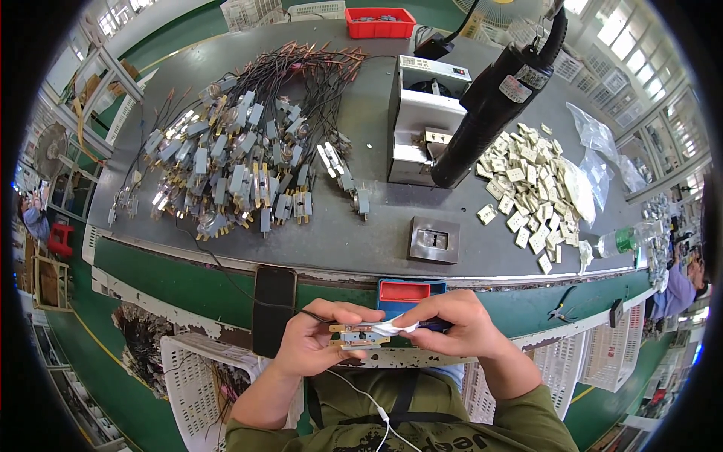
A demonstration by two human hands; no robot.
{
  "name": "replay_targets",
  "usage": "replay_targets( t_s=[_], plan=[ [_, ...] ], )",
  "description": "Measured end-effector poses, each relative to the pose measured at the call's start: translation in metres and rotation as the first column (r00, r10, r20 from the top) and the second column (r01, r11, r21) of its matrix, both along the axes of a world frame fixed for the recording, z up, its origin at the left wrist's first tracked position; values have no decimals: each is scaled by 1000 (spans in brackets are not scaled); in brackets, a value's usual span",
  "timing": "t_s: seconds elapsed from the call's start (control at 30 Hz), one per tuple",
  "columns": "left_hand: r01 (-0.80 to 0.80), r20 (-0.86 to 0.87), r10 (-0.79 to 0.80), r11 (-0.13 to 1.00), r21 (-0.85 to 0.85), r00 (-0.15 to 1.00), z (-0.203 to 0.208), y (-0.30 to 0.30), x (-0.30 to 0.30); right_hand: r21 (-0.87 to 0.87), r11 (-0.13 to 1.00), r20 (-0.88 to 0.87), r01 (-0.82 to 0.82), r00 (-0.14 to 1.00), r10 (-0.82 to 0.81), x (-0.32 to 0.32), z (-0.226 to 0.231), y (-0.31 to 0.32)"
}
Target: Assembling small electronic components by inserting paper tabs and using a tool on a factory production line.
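Plug part (360,336), a small piece with brass-coloured prongs and a thin dark wire trailing off toward the left, is sitting at the lower centre of the frame, just below the near edge of the workbench (376,151). Left hand (316,343) is closing its fingers and thumb around the left end of this piece and gripping it from below. Right hand (459,325) is pinching a small white cover (393,327) between thumb and fingertips and is pressing it against the right end of the plug part, so that the two pieces are touching. Both forearms are entering from the lower edge, the sleeves olive green. Directly behind the hands a small blue and red box (410,290) is resting at the bench edge, with a dark phone (273,309) just to its left. On the grey bench, a large heap of wired plug parts (233,162) is filling the upper left of the frame, their dark leads fanning toward the top. A grey metal machine (422,124) is standing at upper centre, with a black hanging power tool (501,98) slanting across it. A pile of cream-coloured covers (531,192) is lying at centre right, and a square metal block (434,240) is lying near the front edge. A red tray (380,22) is sitting at the top.
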State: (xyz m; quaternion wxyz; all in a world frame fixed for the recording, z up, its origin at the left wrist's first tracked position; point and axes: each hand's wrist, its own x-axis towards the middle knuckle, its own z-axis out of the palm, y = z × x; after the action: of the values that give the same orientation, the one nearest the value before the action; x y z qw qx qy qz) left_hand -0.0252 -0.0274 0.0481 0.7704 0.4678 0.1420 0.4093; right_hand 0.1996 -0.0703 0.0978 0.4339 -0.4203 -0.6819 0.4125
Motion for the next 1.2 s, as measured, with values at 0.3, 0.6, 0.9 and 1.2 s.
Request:
replay_targets(
  t_s=[0.3, 0.6, 0.9, 1.2],
  plan=[
    [16, 1, -16, 999, 35, 1000, 2, -1, -2, 13, 1000, 33, -25, 999, 24, 1, 4, -3],
    [-101, -62, 105, 993, 62, 993, 2, -5, -3, -5, 1000, 60, -25, 998, 25, 5, 9, -8],
    [-55, -86, 68, 989, 140, 994, 3, -2, -2, -44, 998, 65, -48, 997, 50, 1, -1, -8],
    [-64, -9, 65, 994, 93, 998, -2, -5, -2, -67, 996, -89, -55, 995, 49, -4, -6, -10]
  ],
)
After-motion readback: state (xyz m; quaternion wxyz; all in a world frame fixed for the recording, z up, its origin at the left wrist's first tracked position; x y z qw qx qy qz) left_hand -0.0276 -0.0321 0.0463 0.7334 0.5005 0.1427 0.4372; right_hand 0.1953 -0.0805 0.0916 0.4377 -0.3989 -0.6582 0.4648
